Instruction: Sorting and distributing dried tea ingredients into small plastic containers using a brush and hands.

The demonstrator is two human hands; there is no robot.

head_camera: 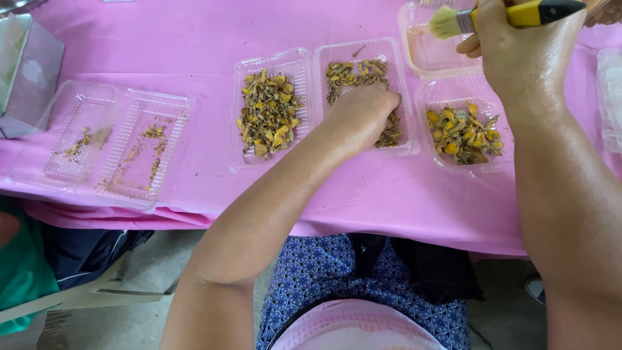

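My left hand (361,116) reaches into a clear plastic tray (359,52) of dried yellow-brown flowers (353,72), fingers curled down into the pile; whether it grips any is hidden. My right hand (518,48) is closed around the yellow handle of a small paintbrush (453,21), its pale bristles pointing left over an almost bare clear tray (421,48). Below that brush, another clear tray (440,97) holds dried flowers (463,135). Left of my left hand, a joined tray half (272,65) carries more dried flowers (267,113).
A pink cloth (194,39) covers the table. At the left lies an opened clear tray (116,139) with only crumbs. A metal box (29,71) stands at the far left edge. More clear plastic (610,97) shows at the right edge. Another person's green sleeve (19,272) is lower left.
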